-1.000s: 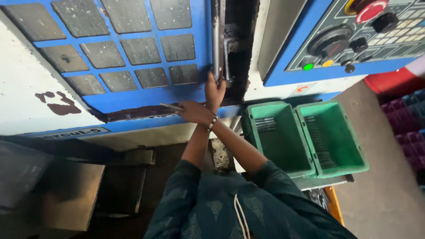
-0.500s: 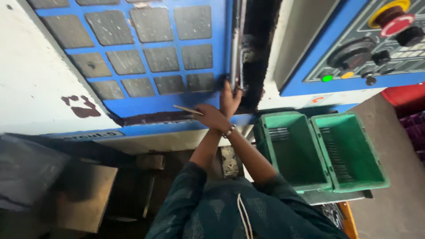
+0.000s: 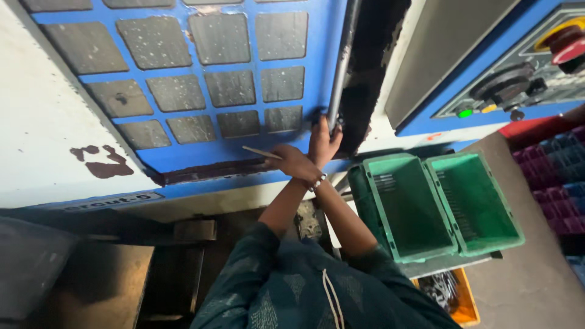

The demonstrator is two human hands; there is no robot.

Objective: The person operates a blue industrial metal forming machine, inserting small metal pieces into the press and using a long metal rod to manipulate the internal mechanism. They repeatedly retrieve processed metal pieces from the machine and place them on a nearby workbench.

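Note:
A blue sliding machine door [image 3: 317, 36] with several grey window panes fills the upper view. A grey vertical handle bar [image 3: 341, 67] runs along its right edge, next to a dark opening [image 3: 378, 67]. My right hand [image 3: 323, 141] grips the lower end of that bar. My left hand [image 3: 291, 163] rests just left of it against the door's bottom edge and holds a thin pale rod [image 3: 259, 152] that points left. The two wrists lie close together, one with a beaded bracelet.
Two green plastic bins [image 3: 487, 237] stand at the lower right on a grey stand, with an orange crate of metal parts [image 3: 454, 292] beneath. A blue control panel [image 3: 518, 85] with knobs and a red button sits at the upper right. Dark metal boxes [image 3: 79, 280] are at the lower left.
The view has shifted, so the door and handle sit further right in frame. Both hands have stayed at the handle's lower end.

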